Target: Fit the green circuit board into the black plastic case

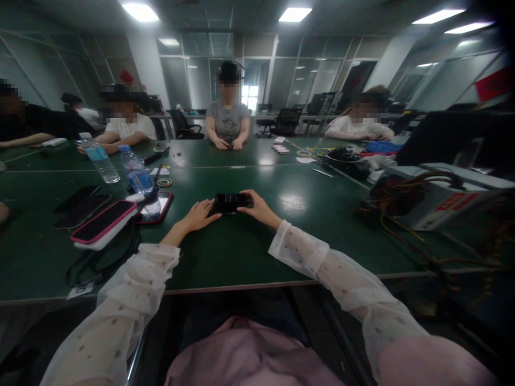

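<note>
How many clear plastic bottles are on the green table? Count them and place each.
2. The pale-blue-labelled bottle stands on the left of the table; the blue-capped bottle is just right of it, behind the red-edged device. Others may be hidden.

The black device (228, 202) is partly hidden, its surface details blurred.

The box (230, 201) is black, small and oblong, its finer detail too dark to tell. It sits crosswise between the left hand (199, 215) and right hand (257, 208), its right end in the right fingers.
</note>
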Demonstrator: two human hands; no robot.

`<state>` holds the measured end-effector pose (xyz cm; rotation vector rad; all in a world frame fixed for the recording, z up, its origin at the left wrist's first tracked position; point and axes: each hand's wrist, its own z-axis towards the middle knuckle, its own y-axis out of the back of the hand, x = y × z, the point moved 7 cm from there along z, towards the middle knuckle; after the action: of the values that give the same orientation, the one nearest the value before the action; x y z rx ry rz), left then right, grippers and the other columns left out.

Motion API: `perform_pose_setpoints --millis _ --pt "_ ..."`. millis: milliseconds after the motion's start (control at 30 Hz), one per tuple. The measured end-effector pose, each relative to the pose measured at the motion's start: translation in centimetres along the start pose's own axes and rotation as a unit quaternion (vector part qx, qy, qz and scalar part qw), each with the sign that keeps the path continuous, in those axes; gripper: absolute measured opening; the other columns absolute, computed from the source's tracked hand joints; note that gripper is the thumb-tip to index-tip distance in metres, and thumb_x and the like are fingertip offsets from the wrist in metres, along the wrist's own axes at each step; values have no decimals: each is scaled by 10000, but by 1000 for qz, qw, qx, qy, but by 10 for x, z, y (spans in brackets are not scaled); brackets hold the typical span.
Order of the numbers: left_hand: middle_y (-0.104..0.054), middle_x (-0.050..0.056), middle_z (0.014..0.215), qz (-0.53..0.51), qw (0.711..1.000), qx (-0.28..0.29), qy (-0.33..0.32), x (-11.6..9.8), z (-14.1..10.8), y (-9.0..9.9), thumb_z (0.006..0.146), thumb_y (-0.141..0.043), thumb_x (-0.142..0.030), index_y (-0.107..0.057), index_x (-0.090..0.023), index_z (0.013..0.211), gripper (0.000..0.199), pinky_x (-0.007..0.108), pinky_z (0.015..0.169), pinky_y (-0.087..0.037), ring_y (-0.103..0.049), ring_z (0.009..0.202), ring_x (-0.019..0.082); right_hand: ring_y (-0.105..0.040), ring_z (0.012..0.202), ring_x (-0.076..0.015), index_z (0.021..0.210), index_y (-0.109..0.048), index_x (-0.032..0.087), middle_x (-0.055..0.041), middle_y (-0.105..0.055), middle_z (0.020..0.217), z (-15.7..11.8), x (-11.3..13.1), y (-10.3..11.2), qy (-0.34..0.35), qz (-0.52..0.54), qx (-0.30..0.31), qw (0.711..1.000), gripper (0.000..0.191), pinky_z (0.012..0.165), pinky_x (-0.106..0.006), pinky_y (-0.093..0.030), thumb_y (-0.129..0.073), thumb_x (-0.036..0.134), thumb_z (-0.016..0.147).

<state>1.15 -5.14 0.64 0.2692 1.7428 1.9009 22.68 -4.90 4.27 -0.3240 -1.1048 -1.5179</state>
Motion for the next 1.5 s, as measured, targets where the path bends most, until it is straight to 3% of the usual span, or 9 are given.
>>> perform_pose_setpoints --millis 167,367,733,1033,1267,1500 --pt "-360 158 1504 -9 1000 -22 11 4 0 0 868 -294 -718 -167 -141 1503 867 474 1131 -241 -311 1400 308 -602 1027 -237 1154 -504 204 -78 -595 1118 -5 -4 -7 -26 -27 39 999 536 925 -448 -488 -759 343 704" --pt "-391 131 1491 -9 1000 -27 -3 4 3 -2 872 -311 -701 -280 -192 1465 782 487 1115 -265 -333 1388 315 -586 1071 -251 1186 -474 195 -93 -581 1159 -8 1 -10 -32 -47 56 997 558 951 -454 -463 -751 300 713" --pt "-381 143 1494 -3 1000 -20 -3 4 2 -1 881 -283 -701 -292 -169 1460 786 484 1120 -257 -318 1395 316 -574 1098 -266 1208 -460 201 -97 -573 1186 -8 2 -11 -36 -63 55 996 577 957 -474 -454 -753 284 719" --pt "-400 131 1481 -6 1000 -27 -10 0 -1 2 889 -287 -689 -124 -221 1514 797 486 1106 -276 -347 1381 304 -569 1101 -255 1239 -449 191 -109 -564 1203 -10 -2 -11 -26 -61 54 996 582 957 -454 -457 -734 306 744" --pt "-412 149 1470 -3 1000 -27 -6 1 2 1 882 -290 -697 -283 -164 1463 789 475 1105 -286 -353 1375 314 -578 1100 -258 1213 -461 194 -105 -578 1183 -8 2 -11 -26 -60 48 997 559 967 -461 -449 -741 271 736" --pt "-404 147 1478 -3 1000 -26 -6 0 1 1 881 -279 -699 -301 -164 1451 782 481 1108 -282 -346 1379 315 -579 1104 -257 1227 -452 200 -107 -571 1205 -9 1 -12 -28 -59 52 997 562 973 -464 -448 -732 284 747"
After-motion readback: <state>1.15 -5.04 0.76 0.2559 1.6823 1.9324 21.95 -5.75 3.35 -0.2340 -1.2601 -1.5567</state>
